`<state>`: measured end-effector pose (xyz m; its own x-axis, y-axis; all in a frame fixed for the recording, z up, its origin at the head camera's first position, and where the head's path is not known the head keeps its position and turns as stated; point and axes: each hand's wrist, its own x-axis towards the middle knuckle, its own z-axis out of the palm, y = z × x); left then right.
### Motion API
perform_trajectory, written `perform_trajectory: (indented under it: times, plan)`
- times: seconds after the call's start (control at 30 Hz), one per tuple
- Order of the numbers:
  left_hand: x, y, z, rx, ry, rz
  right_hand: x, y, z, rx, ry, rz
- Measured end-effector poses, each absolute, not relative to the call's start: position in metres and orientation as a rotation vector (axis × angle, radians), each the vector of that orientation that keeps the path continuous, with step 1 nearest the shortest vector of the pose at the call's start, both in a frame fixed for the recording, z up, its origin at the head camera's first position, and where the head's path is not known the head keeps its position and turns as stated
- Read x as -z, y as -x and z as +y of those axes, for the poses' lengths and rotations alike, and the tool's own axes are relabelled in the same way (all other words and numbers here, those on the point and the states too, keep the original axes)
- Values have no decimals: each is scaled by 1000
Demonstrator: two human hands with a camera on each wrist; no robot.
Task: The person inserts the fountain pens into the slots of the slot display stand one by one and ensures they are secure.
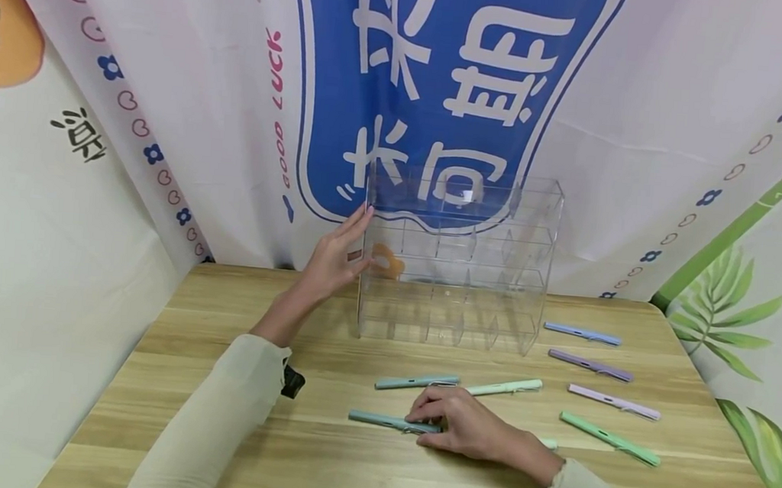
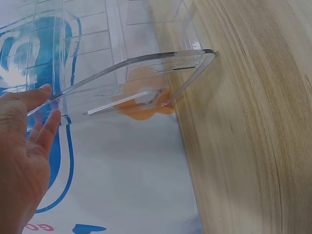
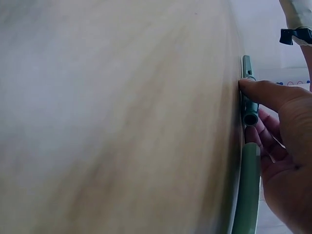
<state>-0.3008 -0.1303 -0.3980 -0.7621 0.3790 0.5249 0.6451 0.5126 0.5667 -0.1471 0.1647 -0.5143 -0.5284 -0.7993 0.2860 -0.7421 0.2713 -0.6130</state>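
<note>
My left hand (image 1: 336,259) grips the left side edge of a clear acrylic rack (image 1: 455,260) with several compartments, which stands upright at the back of the table. The left wrist view shows the thumb and fingers (image 2: 48,131) on either side of the panel edge of the rack (image 2: 141,61). Lower down, my right hand (image 1: 466,425) pinches a teal pen (image 1: 377,419) by its clip end, low over the tabletop. From the right wrist, the teal pen (image 3: 248,105) shows between thumb and fingers. Nearby lies a light green pen (image 3: 247,190), which the hand partly hides in the head view.
Behind the right hand lie another teal pen (image 1: 414,382) and a mint pen (image 1: 507,387). Along the right are a blue pen (image 1: 582,333), a purple pen (image 1: 590,365), a lilac pen (image 1: 614,402) and a green pen (image 1: 610,439). Printed curtain (image 1: 222,108) hangs behind the wooden table (image 1: 190,343).
</note>
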Motion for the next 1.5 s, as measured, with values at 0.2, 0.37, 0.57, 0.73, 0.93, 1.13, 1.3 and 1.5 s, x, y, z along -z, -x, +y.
perform_trajectory:
  times: [0.2, 0.37, 0.57, 0.73, 0.93, 1.13, 1.3, 1.5]
  plan:
    - [398, 301, -131, 1116, 857, -2427, 514, 147, 165, 1110, 1468, 2428]
    - [397, 301, -130, 1099, 849, -2441, 514, 147, 166, 1123, 1468, 2435]
    - [397, 301, -130, 1097, 850, -2435, 514, 147, 164, 1107, 1501, 2487]
    - [396, 301, -131, 1086, 858, -2428, 513, 146, 163, 1117, 1539, 2508]
    - [395, 300, -132, 1050, 863, -2439, 513, 146, 165, 1176, 1546, 2492]
    - [394, 301, -133, 1032, 863, -2456, 510, 147, 167, 1237, 1553, 2508]
    - [393, 301, -134, 1060, 863, -2464, 506, 149, 169, 1289, 1579, 2514]
    - [394, 302, -135, 1076, 870, -2475, 500, 152, 175, 1368, 1676, 2479]
